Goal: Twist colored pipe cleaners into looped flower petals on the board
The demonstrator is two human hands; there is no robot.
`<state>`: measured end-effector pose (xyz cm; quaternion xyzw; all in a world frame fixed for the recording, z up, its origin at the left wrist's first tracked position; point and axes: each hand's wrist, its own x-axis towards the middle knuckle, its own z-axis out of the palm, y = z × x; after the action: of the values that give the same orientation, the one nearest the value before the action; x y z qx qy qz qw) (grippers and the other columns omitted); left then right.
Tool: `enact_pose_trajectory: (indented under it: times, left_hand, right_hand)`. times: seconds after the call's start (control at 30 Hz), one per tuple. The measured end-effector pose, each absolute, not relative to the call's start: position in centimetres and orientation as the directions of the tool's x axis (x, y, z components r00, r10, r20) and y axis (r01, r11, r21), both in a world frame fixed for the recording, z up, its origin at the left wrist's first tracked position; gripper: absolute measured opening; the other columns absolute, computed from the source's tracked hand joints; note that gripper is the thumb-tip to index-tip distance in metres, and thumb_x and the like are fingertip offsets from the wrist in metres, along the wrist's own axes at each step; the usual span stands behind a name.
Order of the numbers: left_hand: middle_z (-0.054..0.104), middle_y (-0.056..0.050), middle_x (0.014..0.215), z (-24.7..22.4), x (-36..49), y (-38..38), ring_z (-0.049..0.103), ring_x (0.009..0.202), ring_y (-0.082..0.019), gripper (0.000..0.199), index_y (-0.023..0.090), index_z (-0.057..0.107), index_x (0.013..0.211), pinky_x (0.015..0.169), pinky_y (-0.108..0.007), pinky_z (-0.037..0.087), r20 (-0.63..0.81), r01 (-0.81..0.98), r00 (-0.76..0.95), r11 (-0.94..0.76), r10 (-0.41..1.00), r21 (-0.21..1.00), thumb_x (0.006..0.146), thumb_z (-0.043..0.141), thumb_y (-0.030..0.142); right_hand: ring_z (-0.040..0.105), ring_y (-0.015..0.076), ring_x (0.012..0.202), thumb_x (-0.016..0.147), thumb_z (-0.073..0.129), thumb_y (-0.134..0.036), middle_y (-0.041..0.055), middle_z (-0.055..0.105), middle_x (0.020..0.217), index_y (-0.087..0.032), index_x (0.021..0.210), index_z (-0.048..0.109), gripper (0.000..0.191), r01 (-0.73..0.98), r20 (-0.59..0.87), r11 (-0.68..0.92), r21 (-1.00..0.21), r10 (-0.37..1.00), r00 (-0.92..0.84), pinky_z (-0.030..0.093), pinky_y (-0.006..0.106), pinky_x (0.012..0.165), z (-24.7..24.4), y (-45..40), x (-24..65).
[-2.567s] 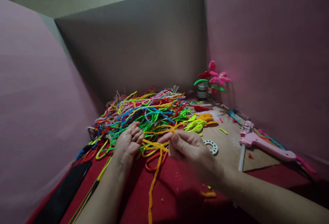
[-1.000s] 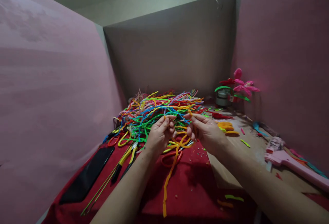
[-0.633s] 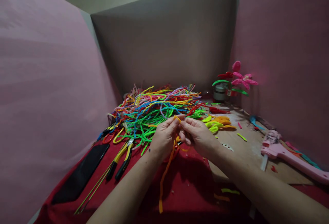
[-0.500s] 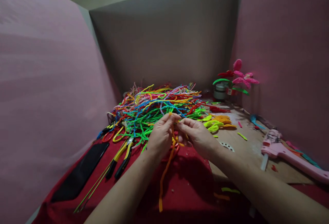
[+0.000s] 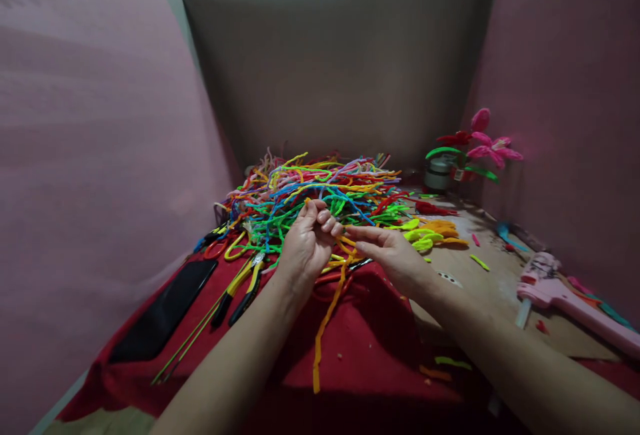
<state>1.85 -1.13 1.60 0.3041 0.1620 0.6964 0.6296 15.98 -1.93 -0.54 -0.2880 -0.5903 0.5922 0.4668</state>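
My left hand (image 5: 306, 242) is closed, its thumb and fingers pinching an orange pipe cleaner; a bit of orange shows at the thumb tip. To its right, my right hand (image 5: 397, 258) has thumb and forefinger closed around another stretch of the orange strand. The orange pipe cleaner (image 5: 327, 315) bends below the fingers, and a long end hangs down over the red cloth (image 5: 370, 355). Part of it is hidden by the left fingers. Behind both hands lies a heap of multicoloured pipe cleaners (image 5: 320, 185). Red-handled scissors (image 5: 327, 278) lie partly hidden beneath the strand.
Yellow-black pliers (image 5: 240, 288) and a black phone (image 5: 163, 312) lie at left. On the right board (image 5: 480, 295) are yellow-green looped petals (image 5: 423, 238), orange pieces (image 5: 443, 227) and a pink glue gun (image 5: 560, 298). Pink pipe-cleaner flowers (image 5: 495, 148) stand behind.
My hands have moved apart, the left slightly left and up, stretching the orange strand between them. The whole view has shifted a little.
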Motion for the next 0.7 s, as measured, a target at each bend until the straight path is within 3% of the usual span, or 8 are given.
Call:
enact_pose_trajectory:
  times: [0.1, 0.2, 0.27, 0.37, 0.57, 0.7]
  left_hand:
    - [0.037, 0.004, 0.054, 1.7, 2.0, -1.4, 0.037, 0.045, -0.005, 0.016, 0.014, 0.054, 0.073, 0.046, -0.019, 0.034, 0.233, -0.773, 0.002, -0.146, 0.972, 0.617, 0.085, 0.049, 0.024]
    - [0.038, 0.004, 0.056, 1.7, 2.1, -1.5, 0.038, 0.047, -0.005, 0.016, 0.014, 0.056, 0.075, 0.047, -0.018, 0.034, 0.242, -0.772, 0.031, -0.131, 0.97, 0.623, 0.085, 0.048, 0.024]
    - [0.038, 0.003, 0.057, 1.7, 2.1, -1.4, 0.038, 0.048, -0.005, 0.017, 0.013, 0.056, 0.075, 0.048, -0.018, 0.035, 0.238, -0.779, 0.026, -0.13, 0.971, 0.613, 0.086, 0.047, 0.024]
    - [0.037, 0.004, 0.057, 1.8, 2.1, -1.4, 0.038, 0.048, -0.004, 0.018, 0.013, 0.056, 0.073, 0.049, -0.019, 0.035, 0.214, -0.8, 0.004, -0.125, 0.977, 0.587, 0.085, 0.047, 0.023]
    - [0.038, 0.004, 0.055, 1.9, 1.9, -1.1, 0.039, 0.048, -0.005, 0.018, 0.012, 0.058, 0.071, 0.05, -0.02, 0.036, 0.289, -0.793, -0.02, -0.191, 0.957, 0.579, 0.084, 0.05, 0.022]
    - [0.044, 0.003, 0.057, 2.7, 1.9, -0.3, 0.044, 0.05, -0.006, 0.014, 0.012, 0.059, 0.073, 0.055, -0.022, 0.04, 0.327, -0.763, -0.026, -0.23, 0.945, 0.603, 0.082, 0.054, 0.021]
  right_hand:
    - [0.058, 0.0138, 0.075, 0.076, 0.057, -0.033, 0.0033, 0.066, 0.083, -0.016, 0.093, 0.066, 0.026, -0.151, 0.167, 0.102, -0.983, 0.838, -0.519, 0.042, 0.03, 0.075, -0.4, -2.3, 15.9]
    - [0.051, 0.0102, 0.052, 0.077, 0.054, -0.041, 0.0035, 0.061, 0.063, -0.012, 0.073, 0.065, 0.031, -0.122, 0.093, 0.027, -0.992, 0.81, -0.578, 0.04, 0.027, 0.057, -0.9, -2.2, 15.7]
    - [0.044, 0.0081, 0.044, 0.075, 0.058, -0.04, 0.0025, 0.057, 0.058, -0.012, 0.064, 0.061, 0.031, -0.138, 0.029, -0.066, -0.988, 0.804, -0.593, 0.037, 0.025, 0.048, -1.1, -2.1, 15.7]
    - [0.034, 0.0054, 0.038, 0.071, 0.061, -0.036, -0.0025, 0.046, 0.049, -0.011, 0.065, 0.061, 0.025, -0.149, -0.054, -0.178, -0.973, 0.797, -0.602, 0.031, 0.022, 0.039, -0.9, -2.2, 15.7]
    - [0.015, 0.0032, 0.035, 0.075, 0.057, -0.038, -0.0094, 0.024, 0.041, -0.012, 0.064, 0.057, 0.028, -0.081, -0.124, -0.229, -0.97, 0.754, -0.645, 0.014, 0.018, 0.033, -0.6, -2.2, 16.2]
    - [0.011, 0.0028, 0.036, 0.076, 0.056, -0.037, -0.0104, 0.02, 0.042, -0.015, 0.061, 0.05, 0.028, -0.21, -0.062, -0.235, -0.949, 0.792, -0.607, 0.009, 0.019, 0.035, -0.9, -1.8, 16.2]
